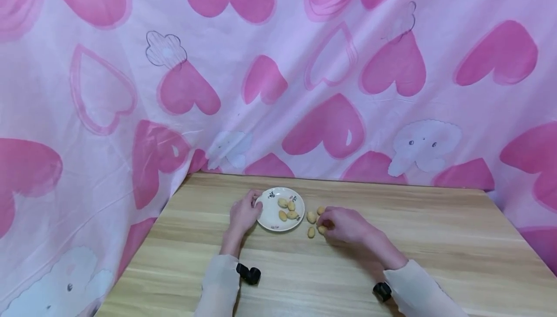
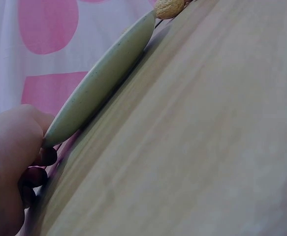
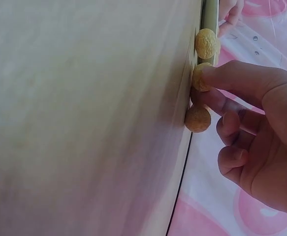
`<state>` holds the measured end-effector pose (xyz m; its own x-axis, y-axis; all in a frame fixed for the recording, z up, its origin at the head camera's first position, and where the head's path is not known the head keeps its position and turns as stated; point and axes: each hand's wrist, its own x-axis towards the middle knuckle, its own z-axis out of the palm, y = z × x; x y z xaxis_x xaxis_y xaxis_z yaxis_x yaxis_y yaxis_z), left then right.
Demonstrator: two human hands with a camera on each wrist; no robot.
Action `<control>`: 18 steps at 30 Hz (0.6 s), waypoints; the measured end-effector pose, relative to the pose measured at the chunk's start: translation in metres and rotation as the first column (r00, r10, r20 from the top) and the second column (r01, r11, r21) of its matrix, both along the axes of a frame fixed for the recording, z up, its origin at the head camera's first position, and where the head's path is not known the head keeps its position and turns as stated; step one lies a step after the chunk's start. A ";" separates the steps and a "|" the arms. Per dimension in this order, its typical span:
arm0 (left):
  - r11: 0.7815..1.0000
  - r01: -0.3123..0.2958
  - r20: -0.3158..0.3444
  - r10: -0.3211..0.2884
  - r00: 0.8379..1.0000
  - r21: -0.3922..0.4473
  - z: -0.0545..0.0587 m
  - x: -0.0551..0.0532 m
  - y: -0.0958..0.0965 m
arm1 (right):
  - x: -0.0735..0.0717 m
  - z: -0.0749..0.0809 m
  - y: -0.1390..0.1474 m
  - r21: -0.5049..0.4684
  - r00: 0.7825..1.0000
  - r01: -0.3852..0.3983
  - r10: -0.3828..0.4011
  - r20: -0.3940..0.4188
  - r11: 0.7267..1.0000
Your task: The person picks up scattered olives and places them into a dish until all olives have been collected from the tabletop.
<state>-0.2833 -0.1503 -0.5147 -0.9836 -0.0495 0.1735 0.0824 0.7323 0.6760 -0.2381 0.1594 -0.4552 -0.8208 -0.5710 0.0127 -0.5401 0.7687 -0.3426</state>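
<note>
A round white plate (image 1: 269, 220) with small dark printed motifs holds several tan nuts (image 1: 292, 215). At its left rim my left hand (image 1: 244, 213) grips it; in the left wrist view the thumb lies at the rim and curled fingers (image 2: 37, 176) sit below. Right of the plate, several more oval, rough-shelled nuts (image 1: 311, 217) lie in a loose group on the table. Over that group, my right hand (image 1: 348, 224) pinches one tan nut (image 3: 198, 78) between thumb and forefinger, low at the tabletop. Other nuts (image 3: 198, 118) lie on either side of it.
The wooden table (image 1: 287, 278) reaches back to a pink cloth (image 1: 261, 41) with heart prints, which hangs behind and along the sides. Black wrist cameras (image 1: 249, 274) are strapped at both light sleeves (image 1: 222, 278).
</note>
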 end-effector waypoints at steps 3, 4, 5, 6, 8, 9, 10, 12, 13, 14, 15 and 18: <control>1.000 0.001 -0.001 -0.001 1.000 -0.005 -0.001 0.001 0.002 | 0.001 0.000 0.000 -0.004 1.000 -0.002 0.002 -0.007 1.000; 1.000 0.000 -0.003 0.000 1.000 -0.006 -0.001 0.001 0.003 | 0.001 0.001 0.000 -0.007 1.000 -0.004 0.004 -0.010 1.000; 1.000 0.000 -0.005 0.000 1.000 -0.009 -0.002 0.001 0.003 | 0.001 0.000 0.000 -0.012 1.000 -0.014 0.013 -0.020 1.000; 1.000 -0.001 -0.007 0.001 1.000 -0.007 -0.002 0.001 0.003 | 0.000 0.000 0.000 -0.017 0.999 -0.020 0.020 -0.026 1.000; 1.000 0.002 -0.009 -0.002 1.000 -0.008 -0.003 0.001 0.004 | 0.000 0.001 -0.001 -0.027 0.999 -0.025 0.024 -0.033 0.999; 1.000 0.004 -0.013 -0.004 1.000 -0.010 -0.003 0.001 0.004 | 0.000 0.002 -0.002 -0.033 0.999 -0.026 0.025 -0.035 0.999; 1.000 0.006 -0.013 -0.006 1.000 -0.010 -0.003 0.001 0.004 | 0.000 0.003 -0.003 -0.037 0.999 -0.028 0.026 -0.040 0.999; 1.000 0.007 -0.014 -0.007 1.000 -0.007 -0.002 0.002 0.004 | 0.001 0.006 -0.006 -0.048 1.000 -0.012 0.011 -0.028 0.999; 1.000 0.006 -0.013 -0.006 1.000 -0.007 -0.002 0.002 0.004 | 0.002 0.007 -0.007 -0.053 1.000 -0.002 0.001 -0.021 0.999; 1.000 0.004 -0.011 -0.004 1.000 -0.004 -0.001 0.002 0.004 | 0.002 0.009 -0.009 -0.057 1.000 0.005 -0.005 -0.015 0.998; 1.000 0.001 -0.007 -0.001 1.000 0.000 -0.001 0.002 0.003 | 0.001 0.010 -0.011 -0.061 1.000 0.007 -0.007 -0.013 0.998; 1.000 -0.007 0.003 0.007 1.000 0.003 0.000 0.001 0.002 | 0.000 0.014 -0.017 -0.069 1.000 -0.002 0.000 -0.028 0.998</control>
